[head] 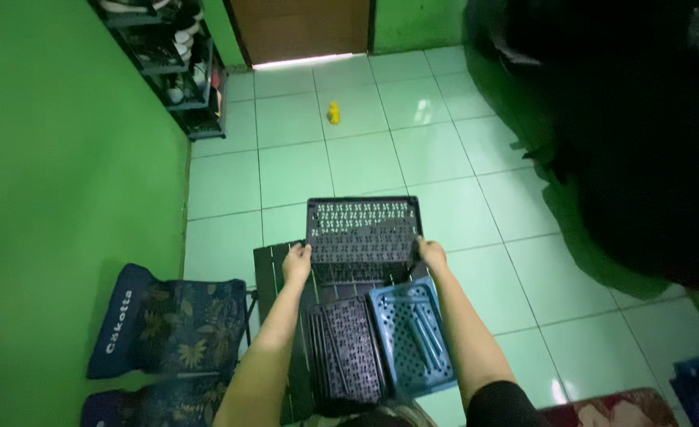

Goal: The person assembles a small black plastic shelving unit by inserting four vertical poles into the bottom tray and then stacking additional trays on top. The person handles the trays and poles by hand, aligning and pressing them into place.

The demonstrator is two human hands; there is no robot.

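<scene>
left hand [296, 263], right hand [431, 255], gripping black perforated panel [363, 229]

Left hand [296, 262] and right hand [431, 255] on opposite sides of a dark perforated tray [363, 231] above a small table [269, 273].

Both bare forearms reach forward and slightly inward from the bottom of the view, roughly parallel, with the wrists straight. The left hand [296, 262] sits a little lower than the right hand [431, 255], and they are held well apart at about the same reach. Each hand is turned palm inward toward the other, fingers curled in a closed grip with the knuckles facing up and outward; the fingertips themselves are too small to make out.
</scene>
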